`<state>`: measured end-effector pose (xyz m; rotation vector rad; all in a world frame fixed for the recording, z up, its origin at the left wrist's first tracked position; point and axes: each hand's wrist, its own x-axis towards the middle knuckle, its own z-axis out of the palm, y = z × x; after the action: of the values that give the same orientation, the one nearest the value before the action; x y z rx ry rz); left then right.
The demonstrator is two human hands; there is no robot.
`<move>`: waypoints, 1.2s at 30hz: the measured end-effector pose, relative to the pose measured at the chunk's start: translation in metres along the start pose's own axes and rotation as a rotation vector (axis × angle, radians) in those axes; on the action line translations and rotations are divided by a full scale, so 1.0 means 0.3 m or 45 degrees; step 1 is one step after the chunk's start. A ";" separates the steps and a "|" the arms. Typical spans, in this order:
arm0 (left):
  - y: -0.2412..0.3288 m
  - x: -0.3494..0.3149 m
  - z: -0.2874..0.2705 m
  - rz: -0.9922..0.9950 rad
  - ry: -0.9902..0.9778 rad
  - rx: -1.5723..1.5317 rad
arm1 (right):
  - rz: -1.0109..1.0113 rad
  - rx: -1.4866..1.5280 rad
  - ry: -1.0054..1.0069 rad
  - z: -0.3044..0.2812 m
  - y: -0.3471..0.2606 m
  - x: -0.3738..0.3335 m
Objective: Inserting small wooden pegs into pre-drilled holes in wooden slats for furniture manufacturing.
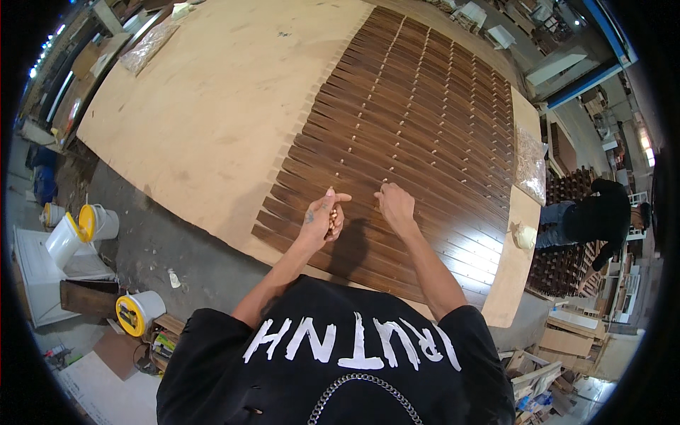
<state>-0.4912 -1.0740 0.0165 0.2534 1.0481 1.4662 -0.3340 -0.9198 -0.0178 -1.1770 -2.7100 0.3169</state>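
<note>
Opens onto grey floor [184, 258] — edged by a cluttered rack [35, 132] at upper left, a blue beam [589, 86] at upper right — and lit by a lamp [646, 145] far right.

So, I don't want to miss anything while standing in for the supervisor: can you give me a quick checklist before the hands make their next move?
1. Left hand stocked: ok, several dowels in it.
2. Right hand holding a dowel: cannot tell, the fingertips are too small in view.
3. Strips laid side by side on the board: ok.
4. Dowels standing in the nearest strips: not ok, none show there.
5. Standing dowels at equal depth: cannot tell from above.
6. Co-worker clear of the hands: ok, beyond the board's right edge.
</note>
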 end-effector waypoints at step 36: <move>-0.098 0.030 -0.042 -0.178 -0.048 0.047 | 0.301 0.479 -0.269 -0.079 -0.061 -0.111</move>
<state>-0.4820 -1.0766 -0.0154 0.2286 1.0422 1.3129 -0.3186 -0.9534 0.0073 -1.4089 -2.5123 0.9859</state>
